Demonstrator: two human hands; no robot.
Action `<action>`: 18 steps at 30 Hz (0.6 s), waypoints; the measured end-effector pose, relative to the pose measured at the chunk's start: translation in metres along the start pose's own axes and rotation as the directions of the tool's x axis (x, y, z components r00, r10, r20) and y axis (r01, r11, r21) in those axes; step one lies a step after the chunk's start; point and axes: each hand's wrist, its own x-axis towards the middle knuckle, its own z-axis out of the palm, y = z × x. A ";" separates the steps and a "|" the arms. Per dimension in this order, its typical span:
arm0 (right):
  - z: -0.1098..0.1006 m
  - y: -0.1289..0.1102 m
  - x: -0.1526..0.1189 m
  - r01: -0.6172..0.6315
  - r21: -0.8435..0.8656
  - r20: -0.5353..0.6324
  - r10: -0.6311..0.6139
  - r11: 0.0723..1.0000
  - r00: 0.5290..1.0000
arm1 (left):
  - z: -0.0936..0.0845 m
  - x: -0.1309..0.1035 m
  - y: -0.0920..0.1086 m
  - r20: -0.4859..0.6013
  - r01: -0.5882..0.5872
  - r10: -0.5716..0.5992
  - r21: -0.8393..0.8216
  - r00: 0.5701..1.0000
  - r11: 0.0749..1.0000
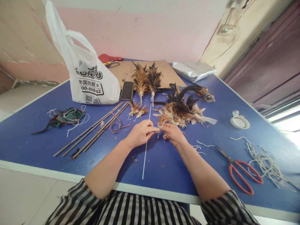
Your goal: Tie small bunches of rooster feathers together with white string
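Over the middle of the blue table (126,168), my left hand (142,132) and my right hand (172,133) meet at a small bunch of brown feathers (164,120). Left fingertips pinch its pale base, where a short white thread end hangs down. The fingers of my right hand are closed round the bunch from the other side. Just behind lies a loose pile of pale, brown and black feathers (185,111). Two small tied feather bunches (138,110) rest left of it. Two larger bundles (141,79) (153,78) stretch onto brown cardboard (171,72).
Red-handled scissors (234,162) and tangled white string (267,165) lie at the right, near a white tape roll (240,122). Thin sticks (93,129), a dark cloth with string (67,118), a phone (127,90) and a white plastic bag (93,78) are at the left.
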 end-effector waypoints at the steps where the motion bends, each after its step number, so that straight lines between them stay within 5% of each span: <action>1: 0.000 0.000 0.000 0.001 -0.008 0.010 -0.001 1.000 1.000 | 0.002 0.000 0.001 0.030 -0.019 0.018 0.034 0.999 0.999; 10: 0.004 0.006 0.003 0.029 -0.168 0.022 -0.026 0.985 0.999 | 0.016 -0.003 0.006 0.121 -0.056 0.034 0.181 0.992 0.982; 15: 0.003 0.009 0.004 0.052 -0.243 0.037 -0.045 0.969 0.998 | 0.022 -0.004 0.008 0.022 0.069 -0.067 -0.126 0.998 0.990; 18: 0.002 0.007 0.002 0.028 -0.275 0.061 -0.011 0.961 0.998 | 0.027 -0.003 0.005 -0.014 0.196 -0.218 -0.389 0.976 0.900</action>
